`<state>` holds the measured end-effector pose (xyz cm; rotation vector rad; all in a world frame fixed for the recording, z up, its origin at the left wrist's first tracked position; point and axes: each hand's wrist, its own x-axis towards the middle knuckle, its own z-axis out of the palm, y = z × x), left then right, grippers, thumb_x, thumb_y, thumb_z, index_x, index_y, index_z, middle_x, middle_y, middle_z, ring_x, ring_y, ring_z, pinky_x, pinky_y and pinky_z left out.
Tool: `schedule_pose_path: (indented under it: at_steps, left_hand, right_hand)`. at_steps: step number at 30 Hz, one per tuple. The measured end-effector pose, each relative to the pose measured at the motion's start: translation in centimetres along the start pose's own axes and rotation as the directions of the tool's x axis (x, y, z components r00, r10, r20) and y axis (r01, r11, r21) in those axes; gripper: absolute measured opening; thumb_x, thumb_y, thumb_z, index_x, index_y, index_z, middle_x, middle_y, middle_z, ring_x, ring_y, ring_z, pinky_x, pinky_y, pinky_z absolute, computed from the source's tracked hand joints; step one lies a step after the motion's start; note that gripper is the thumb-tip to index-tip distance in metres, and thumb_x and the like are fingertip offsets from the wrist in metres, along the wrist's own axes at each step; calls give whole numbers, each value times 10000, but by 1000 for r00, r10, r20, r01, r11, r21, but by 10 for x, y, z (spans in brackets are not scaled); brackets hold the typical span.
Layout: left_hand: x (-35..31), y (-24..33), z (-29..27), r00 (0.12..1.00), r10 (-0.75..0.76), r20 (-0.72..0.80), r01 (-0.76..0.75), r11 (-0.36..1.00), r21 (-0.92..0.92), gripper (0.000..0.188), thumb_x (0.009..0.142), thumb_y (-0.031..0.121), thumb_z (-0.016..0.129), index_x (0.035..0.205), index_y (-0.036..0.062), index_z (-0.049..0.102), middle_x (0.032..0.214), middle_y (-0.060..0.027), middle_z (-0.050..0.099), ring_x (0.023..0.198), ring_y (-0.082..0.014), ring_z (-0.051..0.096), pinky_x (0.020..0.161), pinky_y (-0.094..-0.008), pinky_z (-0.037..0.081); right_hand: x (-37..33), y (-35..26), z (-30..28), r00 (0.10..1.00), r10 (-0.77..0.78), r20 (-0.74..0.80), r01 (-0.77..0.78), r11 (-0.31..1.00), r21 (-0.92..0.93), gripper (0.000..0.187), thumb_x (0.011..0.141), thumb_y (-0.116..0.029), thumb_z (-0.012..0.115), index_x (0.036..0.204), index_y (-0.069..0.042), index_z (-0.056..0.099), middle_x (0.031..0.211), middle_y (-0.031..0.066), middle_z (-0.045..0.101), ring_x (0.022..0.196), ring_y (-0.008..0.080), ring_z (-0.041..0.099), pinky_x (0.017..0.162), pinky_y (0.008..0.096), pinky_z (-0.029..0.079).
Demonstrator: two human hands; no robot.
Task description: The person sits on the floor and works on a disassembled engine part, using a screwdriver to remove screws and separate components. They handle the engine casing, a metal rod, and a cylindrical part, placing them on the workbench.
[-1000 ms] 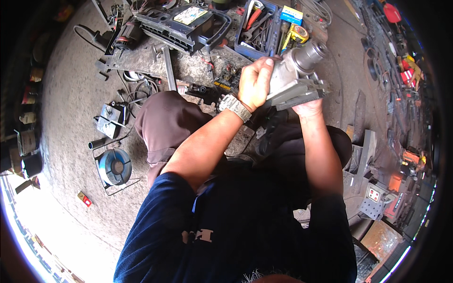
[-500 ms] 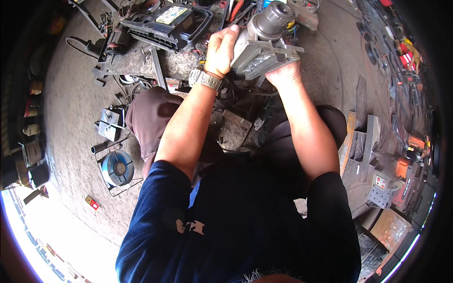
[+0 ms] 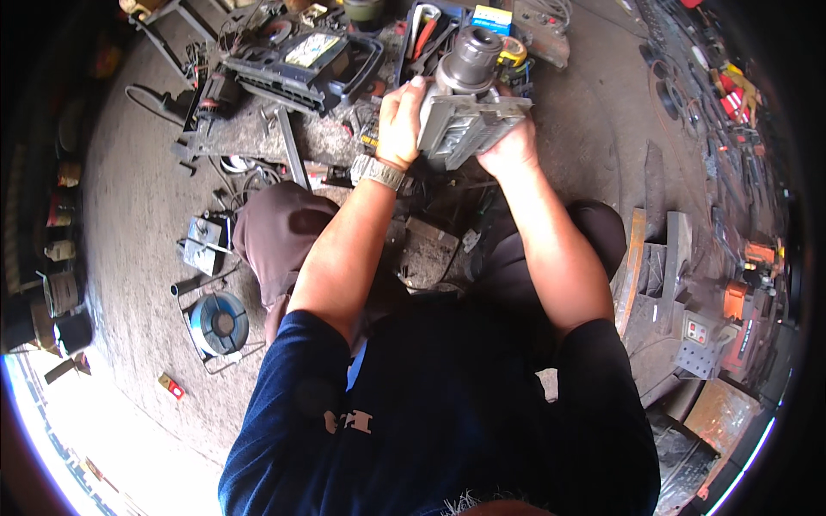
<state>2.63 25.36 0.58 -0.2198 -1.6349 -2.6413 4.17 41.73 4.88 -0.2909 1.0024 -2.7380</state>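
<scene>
Between my two hands, above the cluttered low bench, is a heavy grey metal machine part [image 3: 476, 118]. A round stepped collar with a hole in its top rises from a ribbed, flat-edged bracket. My left hand [image 3: 399, 127] grips its left side, thumb up along the edge and a wristwatch [image 3: 377, 172] on the wrist. My right hand [image 3: 514, 150] is closed on the right side from below, its fingers mostly hidden behind the bracket.
A black machine housing [image 3: 314, 60] lies on the bench [image 3: 232, 129], left of an open toolbox [image 3: 422, 39] and yellow tape measure [image 3: 514, 52]. On the floor stand a blue wire spool [image 3: 219, 322] at left and steel offcuts [image 3: 675, 258] at right.
Both hands have brought the machine part slightly left and nearer to me, still gripping it. More of the toolbox and tape measure shows behind it.
</scene>
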Motion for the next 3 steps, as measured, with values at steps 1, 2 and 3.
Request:
schedule_pose_path:
  at_steps: [1,2,3]
  left_hand:
    - [4,-5,-3,999,-30,14,31,998,-61,458,1088,357,500,1112,-45,720,953,-44,721,852,-109,609,791,-289,490]
    - [10,-11,-9,1000,-25,6,25,1000,-7,480,1086,370,499,1136,-56,714,987,-60,729,891,-120,620,829,-292,492]
    - [13,-15,-13,1000,-22,14,22,999,-44,454,1082,369,511,1167,-25,719,1016,-61,734,914,-111,624,845,-275,485]
  right_hand:
    - [3,6,-14,993,-76,-89,65,991,-115,433,953,-192,562,1291,74,616,1196,182,719,1087,300,701,959,399,554]
    - [7,11,-27,975,-213,-67,155,860,-487,442,935,-193,619,1303,52,620,1217,192,714,1103,325,696,972,406,546]
    - [11,8,-26,973,-225,-59,169,858,-485,442,935,-193,619,1303,52,620,1217,192,714,1103,325,696,972,406,546]
